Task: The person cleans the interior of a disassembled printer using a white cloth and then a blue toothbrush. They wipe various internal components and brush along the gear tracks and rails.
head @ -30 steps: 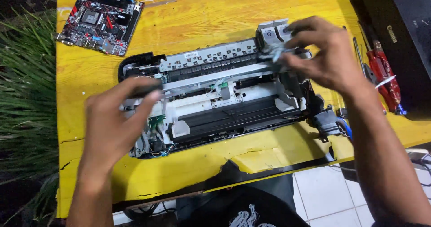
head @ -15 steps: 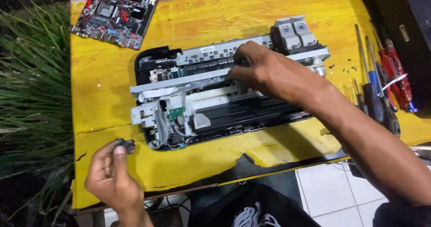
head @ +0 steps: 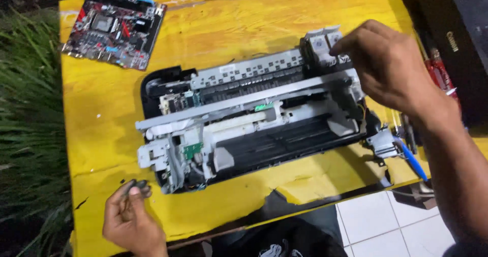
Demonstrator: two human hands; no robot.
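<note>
Your right hand (head: 391, 66), fingers pinched at the cartridge carriage (head: 321, 46) on the printer chassis's (head: 249, 119) far-right end, is nearer; left hand (head: 131, 219) pinches a small dark part (head: 138, 185) near the tabletop's (head: 101, 125) front edge.

Repair workshop, opened printer (head: 254, 119), circuit board (head: 114, 28), screwdrivers (head: 409, 158)

Few such things show. A pale rectangular label (head: 227, 69) lies flat on the grey metal plate along the back of the opened printer (head: 244, 119), near its left half (its print is too small to make out). At the right edge, a black box-like casing (head: 452, 38) stands beside the yellow bench (head: 101, 125) and bears a small light marking on its dark face. No screens or signs are in view.
</note>
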